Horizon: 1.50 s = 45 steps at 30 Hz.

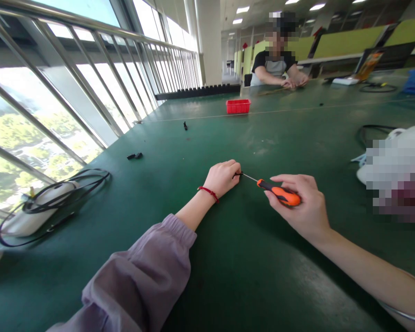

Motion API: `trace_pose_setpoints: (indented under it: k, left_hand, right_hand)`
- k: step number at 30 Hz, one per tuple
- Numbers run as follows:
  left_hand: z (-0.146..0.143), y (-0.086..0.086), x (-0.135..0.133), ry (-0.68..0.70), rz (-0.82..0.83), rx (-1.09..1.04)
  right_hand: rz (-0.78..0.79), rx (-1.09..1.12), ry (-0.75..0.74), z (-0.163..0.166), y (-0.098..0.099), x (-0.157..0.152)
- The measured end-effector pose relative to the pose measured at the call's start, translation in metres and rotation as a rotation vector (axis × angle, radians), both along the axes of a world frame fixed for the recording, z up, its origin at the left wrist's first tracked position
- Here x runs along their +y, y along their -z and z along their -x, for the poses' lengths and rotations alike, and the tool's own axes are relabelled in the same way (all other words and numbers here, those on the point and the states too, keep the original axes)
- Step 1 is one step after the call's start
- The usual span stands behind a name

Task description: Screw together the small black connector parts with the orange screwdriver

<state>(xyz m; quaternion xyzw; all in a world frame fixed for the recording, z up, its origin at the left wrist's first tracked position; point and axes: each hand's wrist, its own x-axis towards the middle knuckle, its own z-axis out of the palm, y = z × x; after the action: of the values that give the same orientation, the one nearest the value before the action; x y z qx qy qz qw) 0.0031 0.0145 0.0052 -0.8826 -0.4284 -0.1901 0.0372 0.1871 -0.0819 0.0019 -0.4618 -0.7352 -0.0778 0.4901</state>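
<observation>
screwdriver [285,195], tip unclear, small dark piece [240,174] mostly hidden by left fingers [235,168]

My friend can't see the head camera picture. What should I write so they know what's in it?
A person's right hand holds an orange-and-black screwdriver pointed at a small dark piece in the left hand, over a green table. Farther back are a red basket and another person.
</observation>
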Motion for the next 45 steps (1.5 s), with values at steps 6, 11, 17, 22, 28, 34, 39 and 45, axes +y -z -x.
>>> trace_pose_setpoints:
  k: [6, 11, 17, 22, 28, 34, 39, 45]
  left_hand:
    - [-0.0002, -0.0002, 0.0002, 0.013, 0.01, -0.024]
    - [0.0005, 0.0006, 0.0011, 0.008, 0.023, -0.04]
    - [0.0009, 0.0023, 0.0019, 0.01, 0.021, -0.059]
    - [0.0009, 0.003, 0.0025, 0.012, 0.018, -0.064]
    - [0.001, 0.0029, 0.0023, 0.008, 0.022, -0.069]
    - [0.0008, 0.0035, 0.0025, 0.013, 0.018, -0.075]
    - [0.0012, 0.0035, 0.0028, 0.008, 0.022, -0.074]
    - [0.0011, 0.0035, 0.0029, 0.005, 0.031, -0.073]
  right_hand:
    - [0.037, -0.019, -0.003, -0.0001, -0.0001, 0.0003]
    - [0.025, 0.061, -0.004, 0.0001, 0.0009, 0.0008]
    - [0.037, 0.014, 0.016, -0.0007, 0.0018, 0.0028]
    - [-0.015, 0.006, -0.002, -0.0008, 0.0009, 0.0025]
    - [0.0, 0.029, -0.015, -0.0005, 0.0022, 0.0017]
    - [0.03, 0.072, 0.02, -0.0014, 0.0021, 0.0024]
    - [0.012, 0.107, -0.005, -0.0022, 0.0029, 0.0031]
    - [0.293, 0.139, -0.082, -0.0018, 0.0029, 0.0005]
